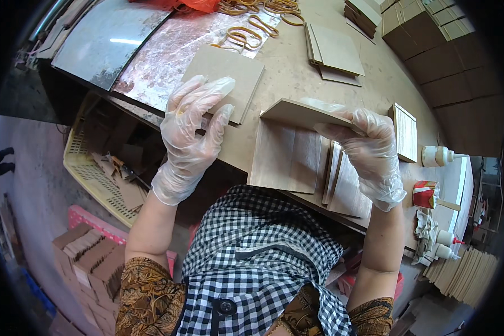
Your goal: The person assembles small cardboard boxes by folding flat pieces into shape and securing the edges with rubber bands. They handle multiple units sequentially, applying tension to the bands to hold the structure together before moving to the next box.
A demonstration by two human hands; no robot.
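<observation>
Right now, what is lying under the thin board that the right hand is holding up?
Under the raised board in the right hand lies a flat pale wooden panel on the workbench. Its far edge is covered by the board.

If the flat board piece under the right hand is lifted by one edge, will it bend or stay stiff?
The board probably stays stiff: it juts out flat under the right hand without sagging. It looks thin, so likely light. The plastic glove may slip on it.

We get bright, even daylight; glare on the glossy sheet [109,39] at eleven o'clock. Soft shadows, sharp centre. Fisheye bends edges; black vignette rings the rim.
</observation>
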